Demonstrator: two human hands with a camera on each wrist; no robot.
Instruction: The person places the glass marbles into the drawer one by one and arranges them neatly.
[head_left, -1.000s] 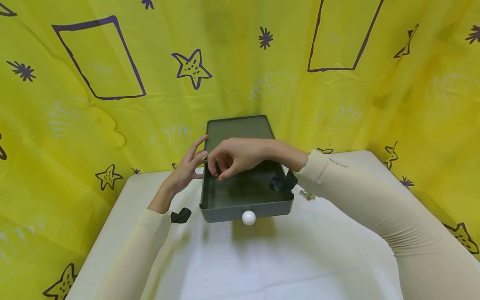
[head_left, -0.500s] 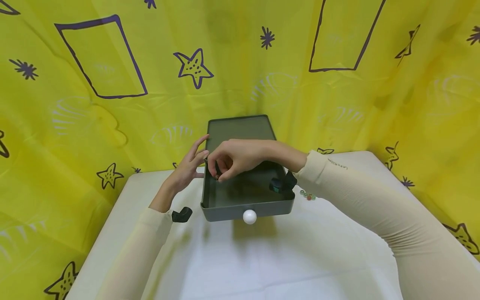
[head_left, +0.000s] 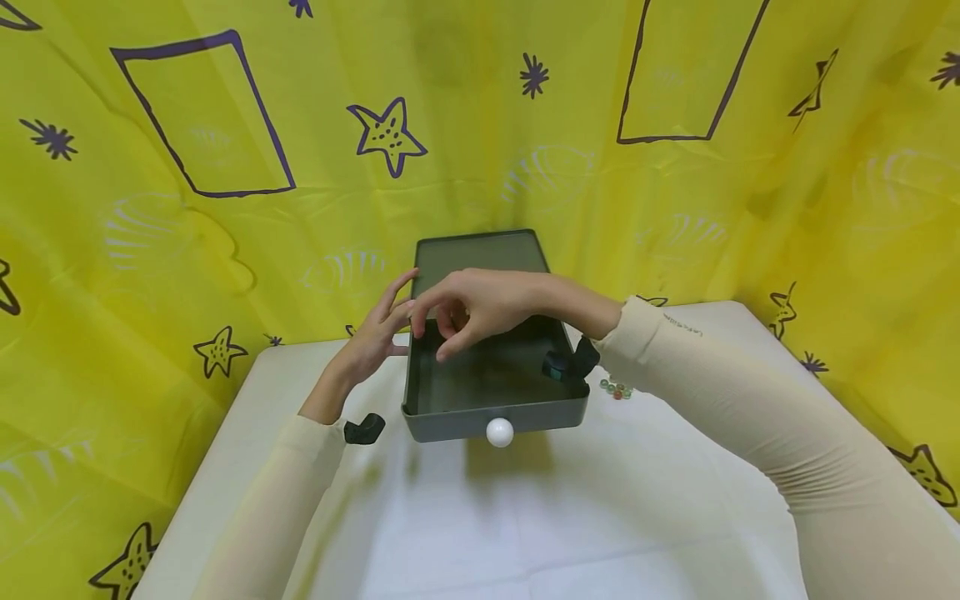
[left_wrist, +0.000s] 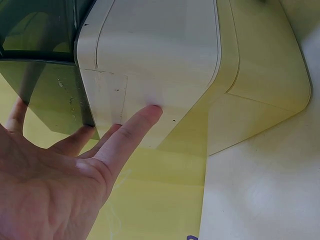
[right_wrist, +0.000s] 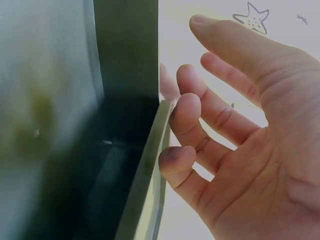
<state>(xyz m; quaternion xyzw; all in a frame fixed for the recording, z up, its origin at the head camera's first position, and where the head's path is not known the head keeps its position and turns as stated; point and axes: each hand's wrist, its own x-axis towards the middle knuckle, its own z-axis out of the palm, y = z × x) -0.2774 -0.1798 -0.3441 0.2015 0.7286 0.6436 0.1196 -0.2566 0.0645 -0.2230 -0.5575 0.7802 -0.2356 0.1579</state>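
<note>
A dark grey-green drawer (head_left: 495, 421) with a round white knob (head_left: 499, 432) stands pulled out toward me. My right hand (head_left: 480, 304) hovers over its left side, thumb and fingers apart, with nothing visible between them. In the right wrist view its fingers (right_wrist: 186, 112) are loosely bent beside the drawer wall (right_wrist: 145, 175). My left hand (head_left: 367, 346) rests with spread fingers against the unit's left side. The left wrist view shows a straight fingertip (left_wrist: 152, 112) touching the pale cabinet body (left_wrist: 155, 55). Part of the drawer floor is hidden beneath my right hand and arm.
Several small glass marbles (head_left: 617, 389), greenish and reddish, lie on the white table (head_left: 637, 500) right of the drawer. A yellow curtain (head_left: 465, 108) printed with starfish hangs behind and along both sides. Dark wrist cameras (head_left: 365, 429) sit on both sleeves.
My right hand has lifted slightly, and its pinching thumb and fingers have parted. The small dark reddish thing at its fingertips no longer shows. My left hand stays in place.
</note>
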